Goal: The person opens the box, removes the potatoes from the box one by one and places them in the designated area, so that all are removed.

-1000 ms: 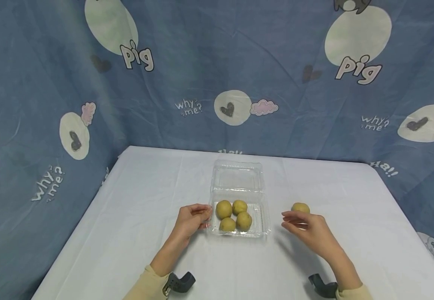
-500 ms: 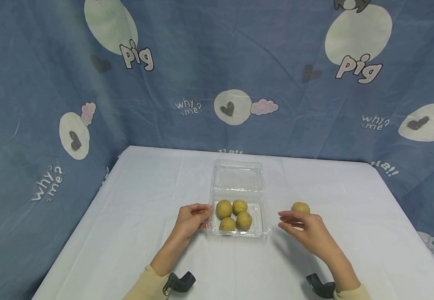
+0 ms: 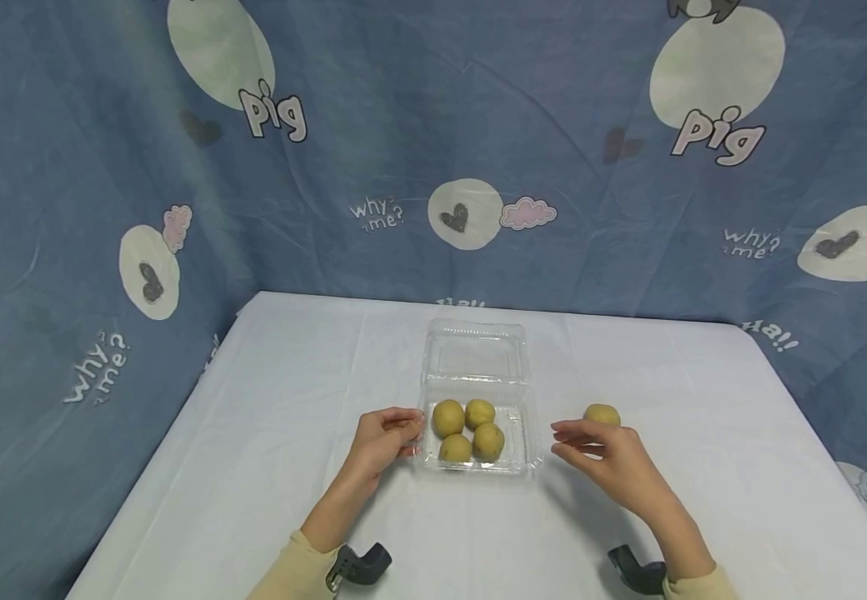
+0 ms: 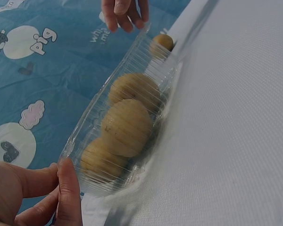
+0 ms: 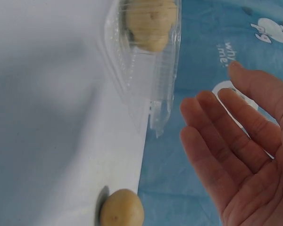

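A clear plastic clamshell box [image 3: 518,425] stands with its lid [image 3: 476,354] laid back, and several yellow potatoes [image 3: 488,442] lie in its base. My left hand [image 3: 381,442] pinches the box's left rim; in the left wrist view, the thumb and index finger [image 4: 69,188] meet at the near corner. To the right of the box, my right hand [image 3: 606,458] hovers above the table with relaxed, slightly bent fingers and nothing in them. Just behind that hand a single potato [image 3: 602,413] sits on the table, partly hidden in the head view; the right wrist view shows this potato [image 5: 122,209] apart from the fingers.
White cloth covers the table [image 3: 313,375]. A blue printed curtain [image 3: 403,125] hangs behind it and along the left side. Dark wrist mounts [image 3: 362,564] stick out by both sleeves.
My right hand has drifted slightly left, toward the box, away from the single potato. The left hand, the box and the potatoes stay where they were.
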{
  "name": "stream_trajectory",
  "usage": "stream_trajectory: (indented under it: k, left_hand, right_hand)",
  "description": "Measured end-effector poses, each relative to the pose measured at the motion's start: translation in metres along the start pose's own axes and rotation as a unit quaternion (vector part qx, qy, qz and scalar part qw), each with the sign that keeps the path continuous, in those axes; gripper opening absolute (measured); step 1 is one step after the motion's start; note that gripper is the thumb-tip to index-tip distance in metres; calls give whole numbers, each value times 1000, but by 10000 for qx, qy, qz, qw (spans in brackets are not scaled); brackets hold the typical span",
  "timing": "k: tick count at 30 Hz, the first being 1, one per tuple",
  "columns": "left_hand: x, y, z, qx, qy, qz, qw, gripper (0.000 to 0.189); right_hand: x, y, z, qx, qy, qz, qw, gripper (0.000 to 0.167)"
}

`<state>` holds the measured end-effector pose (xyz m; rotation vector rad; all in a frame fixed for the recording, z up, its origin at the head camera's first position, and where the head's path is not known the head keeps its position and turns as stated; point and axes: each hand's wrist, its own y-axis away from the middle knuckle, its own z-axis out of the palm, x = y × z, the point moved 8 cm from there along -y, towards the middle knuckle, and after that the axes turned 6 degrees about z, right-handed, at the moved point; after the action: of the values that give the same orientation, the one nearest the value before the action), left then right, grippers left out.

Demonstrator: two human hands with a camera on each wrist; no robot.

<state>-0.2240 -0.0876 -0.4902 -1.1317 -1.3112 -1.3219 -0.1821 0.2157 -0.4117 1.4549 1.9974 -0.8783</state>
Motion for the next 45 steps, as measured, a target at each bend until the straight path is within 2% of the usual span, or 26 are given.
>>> stream_trajectory:
  k: [7, 32, 45]
  left_hand:
    - [-2, -1, 0, -29, -54, -37, 10000, 24]
    - [-3, -1, -1, 31, -83, 6, 10000, 23]
    - [-5, -2, 0, -18, -50, -112, 9999, 23]
  right_hand:
    - [-2, -1, 4, -148, -283, 117, 9994, 25]
    - [-13, -10, 17, -441, -513, 127, 9976, 25]
    - [-18, -17, 33, -715, -548, -97, 9959, 24]
